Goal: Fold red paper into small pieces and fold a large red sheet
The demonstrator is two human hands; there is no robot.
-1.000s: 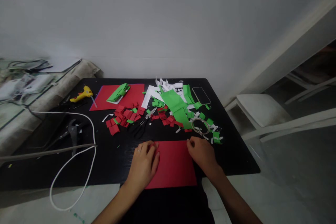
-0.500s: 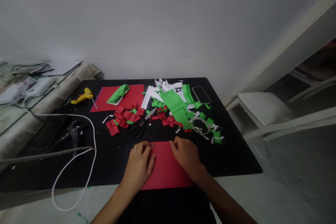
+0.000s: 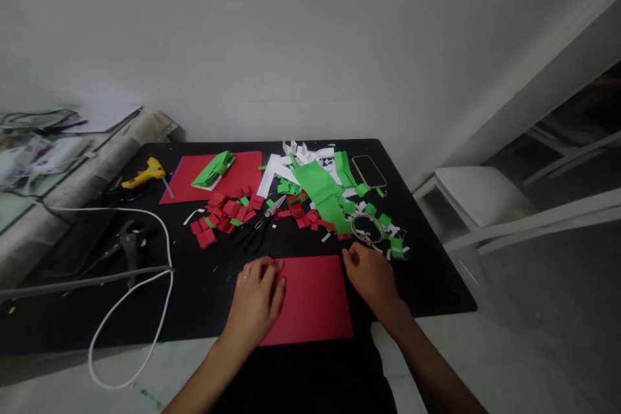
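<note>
A red paper sheet (image 3: 313,297) lies flat at the near edge of the black table (image 3: 436,284). My left hand (image 3: 257,301) rests on the sheet's left edge, fingers laid flat and pressing its top left corner. My right hand (image 3: 371,278) sits at the sheet's top right corner, fingers curled down onto the edge. Just beyond the sheet lie black-handled scissors (image 3: 257,226), a heap of small red paper squares (image 3: 223,217) and green paper scraps (image 3: 325,191). A roll of clear tape (image 3: 367,228) lies just past my right hand.
A yellow glue gun (image 3: 140,174) and another red sheet (image 3: 242,171) with a folded green piece (image 3: 213,169) lie at the back left. A phone (image 3: 369,171) lies at the back right. A white cable (image 3: 130,297) loops over the left side. A white chair (image 3: 480,197) stands to the right.
My right hand slid left along the sheet's top edge to its middle, then moved back out to the top right corner. My left hand stayed on the left edge.
</note>
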